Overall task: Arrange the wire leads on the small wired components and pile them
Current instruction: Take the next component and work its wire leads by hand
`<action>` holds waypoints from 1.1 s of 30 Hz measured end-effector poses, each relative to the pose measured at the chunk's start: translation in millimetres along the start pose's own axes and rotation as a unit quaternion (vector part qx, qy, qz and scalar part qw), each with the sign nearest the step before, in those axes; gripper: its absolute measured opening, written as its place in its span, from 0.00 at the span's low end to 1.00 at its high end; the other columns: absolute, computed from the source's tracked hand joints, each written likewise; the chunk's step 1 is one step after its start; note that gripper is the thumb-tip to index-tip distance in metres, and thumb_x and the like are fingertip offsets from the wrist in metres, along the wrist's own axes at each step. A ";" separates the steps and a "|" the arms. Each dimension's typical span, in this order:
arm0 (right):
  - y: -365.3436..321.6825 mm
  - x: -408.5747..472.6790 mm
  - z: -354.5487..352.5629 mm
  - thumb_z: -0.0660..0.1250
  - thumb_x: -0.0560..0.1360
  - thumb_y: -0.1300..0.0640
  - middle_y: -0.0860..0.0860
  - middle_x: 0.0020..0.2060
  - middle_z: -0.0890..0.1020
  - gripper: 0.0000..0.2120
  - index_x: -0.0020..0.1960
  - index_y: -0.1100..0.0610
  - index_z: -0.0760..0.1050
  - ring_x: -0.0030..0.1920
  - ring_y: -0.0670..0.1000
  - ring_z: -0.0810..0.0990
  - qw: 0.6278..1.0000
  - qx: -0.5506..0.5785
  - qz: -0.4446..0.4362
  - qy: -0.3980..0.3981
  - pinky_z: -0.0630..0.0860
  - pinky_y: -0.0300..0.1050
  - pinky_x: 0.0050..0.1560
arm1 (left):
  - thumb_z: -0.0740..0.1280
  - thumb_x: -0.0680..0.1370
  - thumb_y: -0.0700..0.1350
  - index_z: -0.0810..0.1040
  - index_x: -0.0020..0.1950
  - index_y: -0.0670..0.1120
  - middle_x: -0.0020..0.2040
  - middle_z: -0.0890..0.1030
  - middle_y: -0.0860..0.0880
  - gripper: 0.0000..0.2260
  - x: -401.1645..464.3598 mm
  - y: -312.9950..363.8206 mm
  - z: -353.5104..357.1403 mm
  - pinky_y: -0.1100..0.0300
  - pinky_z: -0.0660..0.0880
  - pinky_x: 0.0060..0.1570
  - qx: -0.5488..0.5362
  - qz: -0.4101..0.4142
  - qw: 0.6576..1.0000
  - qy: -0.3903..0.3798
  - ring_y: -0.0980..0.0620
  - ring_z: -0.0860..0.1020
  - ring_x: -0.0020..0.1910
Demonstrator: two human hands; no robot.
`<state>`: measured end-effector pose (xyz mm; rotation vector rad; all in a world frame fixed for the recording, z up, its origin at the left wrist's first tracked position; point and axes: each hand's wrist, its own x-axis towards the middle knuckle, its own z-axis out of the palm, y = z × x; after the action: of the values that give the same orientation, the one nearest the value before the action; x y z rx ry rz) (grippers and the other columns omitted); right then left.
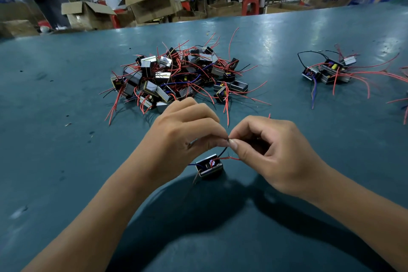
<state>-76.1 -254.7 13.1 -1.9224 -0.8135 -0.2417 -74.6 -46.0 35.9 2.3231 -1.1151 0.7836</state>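
**Small wired component held by its lead tips, body hanging just over the bench**

The component [209,165] is a small boxy block with a black frame and pale metal sides, sitting low between the two wrists, at or just above the bench [66,161]; whether it touches cannot be told. Thin leads rise from its top: a black lead [223,152] up to the fingertips, a red lead [231,158] running right, and a blue lead [191,164] poking left. Judging by its size, the block is light and rigid, while the leads look soft and springy, likely to bend where pinched and to slip if gripped loosely. The best hold is probably the wire near its tip for shaping and the block's flat sides for carrying.

The left hand [185,134] and right hand [271,150] meet above it, thumb and forefinger of each pinched together on the lead ends.

Beyond lies the large unsorted pile [176,75]; a smaller pile [329,70] sits well apart to the right.
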 end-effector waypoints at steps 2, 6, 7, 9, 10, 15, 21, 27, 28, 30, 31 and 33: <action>0.1 -0.3 -0.4 0.69 0.75 0.59 0.39 0.30 0.74 0.03 0.42 0.56 0.78 0.30 0.41 0.72 1.000 -0.024 -0.018 0.005 0.63 0.28 0.33 | 0.71 0.78 0.46 0.84 0.44 0.43 0.43 0.79 0.51 0.07 0.3 0.2 1.8 0.54 0.72 0.45 -0.008 -0.011 1.000 -0.007 0.48 0.75 0.41; 1.3 -0.8 0.3 0.69 0.75 0.60 0.39 0.31 0.74 0.02 0.43 0.56 0.78 0.31 0.41 0.72 0.998 -0.049 -0.035 0.018 0.64 0.27 0.34 | 0.64 0.82 0.49 0.79 0.45 0.43 0.41 0.74 0.54 0.11 -1.9 3.3 7.2 0.61 0.69 0.42 -0.108 -0.105 0.987 -0.060 0.54 0.72 0.40; 2.0 -1.0 0.4 0.69 0.75 0.60 0.39 0.31 0.74 0.02 0.44 0.56 0.79 0.31 0.41 0.72 0.998 -0.046 -0.035 0.020 0.64 0.27 0.34 | 0.63 0.83 0.50 0.76 0.45 0.44 0.39 0.72 0.56 0.11 -2.9 5.1 8.8 0.63 0.68 0.40 -0.149 -0.144 0.975 -0.082 0.56 0.71 0.38; 3.0 -1.0 0.6 0.69 0.75 0.61 0.39 0.32 0.75 0.02 0.44 0.56 0.80 0.31 0.41 0.73 0.998 -0.041 -0.033 0.025 0.64 0.26 0.35 | 0.61 0.82 0.51 0.74 0.45 0.47 0.36 0.70 0.58 0.10 -3.6 9.1 11.8 0.64 0.65 0.36 -0.232 -0.217 0.942 -0.109 0.58 0.67 0.34; 3.1 -0.9 0.8 0.69 0.75 0.61 0.40 0.32 0.75 0.02 0.44 0.56 0.80 0.31 0.41 0.73 0.998 -0.042 -0.032 0.027 0.65 0.27 0.35 | 0.61 0.82 0.50 0.74 0.44 0.48 0.35 0.69 0.57 0.09 -3.2 10.4 12.5 0.62 0.64 0.35 -0.263 -0.242 0.927 -0.110 0.57 0.66 0.34; 2.8 -0.8 1.9 0.70 0.75 0.62 0.38 0.31 0.73 0.03 0.43 0.56 0.78 0.31 0.41 0.72 0.998 -0.045 -0.030 0.029 0.64 0.27 0.34 | 0.64 0.80 0.50 0.77 0.38 0.53 0.34 0.69 0.52 0.10 -0.2 13.5 14.4 0.59 0.62 0.35 -0.373 -0.324 0.865 -0.086 0.54 0.63 0.34; 4.5 0.3 -0.8 0.69 0.74 0.57 0.43 0.31 0.77 0.04 0.41 0.54 0.78 0.30 0.43 0.73 0.999 -0.013 0.020 0.042 0.66 0.30 0.33 | 0.67 0.79 0.46 0.80 0.47 0.50 0.38 0.78 0.53 0.03 -1.6 3.9 7.4 0.58 0.70 0.39 -0.293 -0.266 0.918 -0.035 0.53 0.73 0.37; 4.9 -0.9 -1.8 0.68 0.75 0.55 0.47 0.31 0.78 0.05 0.41 0.53 0.78 0.29 0.42 0.71 0.999 0.005 0.036 0.032 0.67 0.32 0.32 | 0.75 0.75 0.42 0.85 0.50 0.49 0.46 0.79 0.53 0.05 -3.9 -2.7 2.1 0.67 0.68 0.45 -0.149 -0.117 0.982 -0.002 0.54 0.75 0.43; 4.8 -1.1 -1.5 0.68 0.75 0.55 0.48 0.31 0.78 0.05 0.41 0.53 0.78 0.29 0.42 0.71 0.999 0.008 0.037 0.030 0.67 0.32 0.32 | 0.75 0.75 0.42 0.85 0.50 0.48 0.45 0.79 0.52 0.05 -3.7 -2.5 3.2 0.67 0.69 0.45 -0.144 -0.113 0.983 0.004 0.54 0.76 0.44; 4.6 -1.4 -0.5 0.69 0.75 0.55 0.47 0.30 0.78 0.05 0.41 0.52 0.78 0.29 0.42 0.70 0.999 0.015 0.039 0.029 0.67 0.33 0.31 | 0.76 0.74 0.42 0.86 0.49 0.46 0.45 0.79 0.51 0.05 -4.1 -2.6 4.6 0.65 0.71 0.45 -0.133 -0.107 0.985 0.012 0.54 0.77 0.45; 4.6 -1.6 -0.3 0.69 0.75 0.55 0.46 0.30 0.78 0.05 0.41 0.52 0.78 0.29 0.42 0.70 0.999 0.019 0.041 0.028 0.67 0.33 0.31 | 0.76 0.74 0.42 0.87 0.49 0.46 0.45 0.79 0.51 0.05 -4.1 -2.5 5.0 0.65 0.71 0.45 -0.125 -0.104 0.987 0.014 0.54 0.77 0.45; 3.9 -2.1 0.0 0.68 0.75 0.55 0.44 0.29 0.77 0.04 0.41 0.52 0.78 0.29 0.42 0.70 0.999 0.023 0.041 0.023 0.66 0.32 0.31 | 0.76 0.74 0.42 0.87 0.49 0.45 0.45 0.79 0.51 0.05 -3.8 -2.1 4.9 0.66 0.70 0.46 -0.116 -0.099 0.988 0.015 0.55 0.77 0.45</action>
<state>-75.2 -256.7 9.3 -1.8959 -0.7014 -0.2145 -73.5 -45.6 29.4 2.1759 -0.8945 0.5806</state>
